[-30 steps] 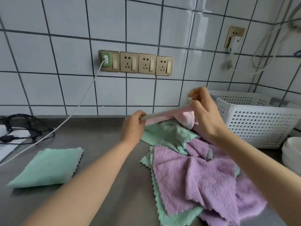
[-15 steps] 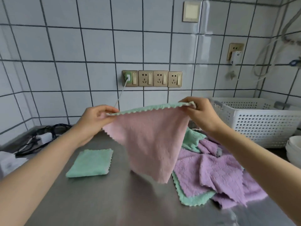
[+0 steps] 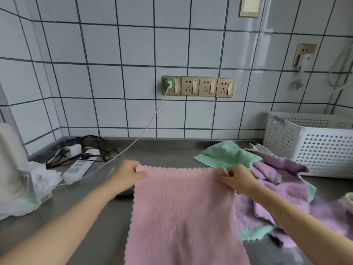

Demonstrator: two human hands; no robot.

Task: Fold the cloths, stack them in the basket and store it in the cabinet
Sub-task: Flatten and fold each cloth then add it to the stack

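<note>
A pink cloth point(image 3: 183, 213) is stretched flat in front of me, low over the steel counter point(image 3: 91, 211). My left hand point(image 3: 127, 175) pinches its far left corner and my right hand point(image 3: 238, 178) pinches its far right corner. To the right lies a loose heap of purple cloths point(image 3: 282, 190) and green cloths point(image 3: 227, 154). The white perforated basket point(image 3: 313, 146) stands at the back right against the wall. A folded green cloth point(image 3: 124, 192) is mostly hidden under my left wrist and the pink cloth.
A power strip point(image 3: 80, 167) with tangled black cables point(image 3: 86, 148) lies at the back left, with a white cable point(image 3: 145, 129) running up to the wall sockets point(image 3: 198, 87). A white appliance and plastic-wrapped items point(image 3: 24, 180) sit at the far left. A white bowl's rim point(image 3: 348, 197) shows at the right edge.
The pink cloth was pulled from the heap, spread wide in the air, then brought down and toward me, flat over the counter. The view shifted left.
</note>
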